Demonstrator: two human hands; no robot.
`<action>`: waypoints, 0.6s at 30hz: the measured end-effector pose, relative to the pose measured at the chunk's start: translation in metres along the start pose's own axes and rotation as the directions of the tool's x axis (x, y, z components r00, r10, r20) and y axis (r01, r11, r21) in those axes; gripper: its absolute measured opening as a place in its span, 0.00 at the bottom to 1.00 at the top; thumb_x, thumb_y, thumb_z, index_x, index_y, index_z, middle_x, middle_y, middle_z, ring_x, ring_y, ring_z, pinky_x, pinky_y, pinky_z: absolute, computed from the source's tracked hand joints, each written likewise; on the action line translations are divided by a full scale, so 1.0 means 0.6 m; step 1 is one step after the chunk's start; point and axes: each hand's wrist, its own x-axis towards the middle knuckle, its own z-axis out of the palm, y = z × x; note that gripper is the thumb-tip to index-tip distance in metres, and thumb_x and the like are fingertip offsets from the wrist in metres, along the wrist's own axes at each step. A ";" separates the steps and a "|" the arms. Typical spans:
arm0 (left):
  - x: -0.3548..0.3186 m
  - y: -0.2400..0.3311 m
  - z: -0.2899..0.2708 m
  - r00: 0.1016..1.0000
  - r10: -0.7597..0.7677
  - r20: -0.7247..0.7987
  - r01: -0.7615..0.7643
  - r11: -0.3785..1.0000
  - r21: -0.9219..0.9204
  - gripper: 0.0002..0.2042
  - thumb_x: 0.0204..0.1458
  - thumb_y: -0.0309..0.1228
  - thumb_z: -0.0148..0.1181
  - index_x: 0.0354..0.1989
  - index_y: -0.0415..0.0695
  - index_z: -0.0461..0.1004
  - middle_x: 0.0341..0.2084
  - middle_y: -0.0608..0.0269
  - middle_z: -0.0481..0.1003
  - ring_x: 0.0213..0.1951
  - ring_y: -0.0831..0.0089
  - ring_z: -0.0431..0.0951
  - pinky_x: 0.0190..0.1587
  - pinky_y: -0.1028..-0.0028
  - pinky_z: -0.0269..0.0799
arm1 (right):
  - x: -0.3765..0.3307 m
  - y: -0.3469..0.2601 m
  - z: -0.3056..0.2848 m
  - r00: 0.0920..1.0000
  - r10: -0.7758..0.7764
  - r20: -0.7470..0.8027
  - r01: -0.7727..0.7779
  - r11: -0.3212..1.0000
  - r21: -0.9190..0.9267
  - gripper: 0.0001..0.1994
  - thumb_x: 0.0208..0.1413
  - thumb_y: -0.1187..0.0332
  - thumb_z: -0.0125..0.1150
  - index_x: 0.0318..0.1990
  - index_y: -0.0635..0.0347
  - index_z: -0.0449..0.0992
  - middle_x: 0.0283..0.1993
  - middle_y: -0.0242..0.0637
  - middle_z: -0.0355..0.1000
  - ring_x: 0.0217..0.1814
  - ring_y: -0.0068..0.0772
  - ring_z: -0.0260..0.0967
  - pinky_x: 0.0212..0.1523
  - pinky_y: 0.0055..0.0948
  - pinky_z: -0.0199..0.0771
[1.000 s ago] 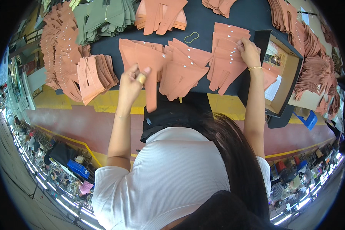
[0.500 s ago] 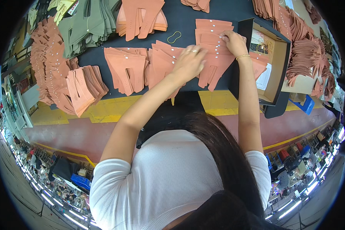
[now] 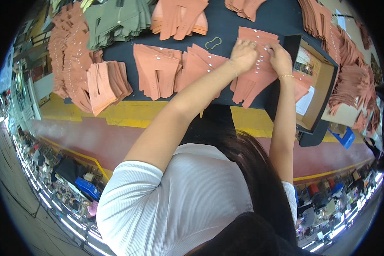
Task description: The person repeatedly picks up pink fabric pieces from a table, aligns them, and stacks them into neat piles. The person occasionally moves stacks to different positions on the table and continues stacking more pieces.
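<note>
Item: I see both hands, left hand [image 3: 243,54] and right hand [image 3: 280,57], pressing flat on 1 salmon cut-piece stack [image 3: 254,70]; risk: top pieces sliding askew.

Thing: stack of terracotta cut leather pieces [image 3: 254,70] — flat, tab-ended shapes dotted with small pale marks.
Pose: lying flat, fanned unevenly, tabs hanging toward the table's near edge.
Place: right part of the dark tabletop, just beside an open cardboard box.
Contact: left hand [image 3: 242,54] and right hand [image 3: 280,59] press on its upper half — fingers spread.
</note>
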 end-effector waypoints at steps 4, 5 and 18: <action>0.000 0.004 -0.012 0.999 0.011 0.038 -0.008 0.998 -0.068 0.09 0.49 0.29 0.54 0.33 0.48 0.82 0.41 0.60 0.73 0.48 0.65 0.70 0.53 0.64 0.60 | -0.005 -0.027 -0.040 0.973 -0.017 -0.229 0.028 0.999 0.042 0.06 0.59 0.68 0.54 0.40 0.56 0.77 0.42 0.39 0.75 0.43 0.50 0.73 0.43 0.43 0.72; -0.001 0.002 -0.015 0.998 0.007 0.058 -0.003 0.998 -0.067 0.09 0.49 0.29 0.54 0.34 0.48 0.82 0.42 0.60 0.73 0.49 0.64 0.70 0.53 0.64 0.60 | -0.006 -0.037 -0.056 0.970 -0.012 -0.243 0.017 1.000 0.018 0.06 0.59 0.69 0.54 0.40 0.56 0.77 0.40 0.40 0.75 0.42 0.50 0.73 0.42 0.43 0.72; -0.180 -0.144 -0.172 0.896 -0.333 -0.293 0.264 0.931 -0.252 0.16 0.53 0.25 0.56 0.51 0.45 0.76 0.49 0.52 0.72 0.53 0.56 0.69 0.56 0.60 0.64 | -0.166 -0.218 -0.247 0.988 -0.105 -0.109 0.139 0.914 0.382 0.07 0.57 0.77 0.57 0.41 0.62 0.78 0.36 0.37 0.74 0.36 0.32 0.72 0.40 0.25 0.71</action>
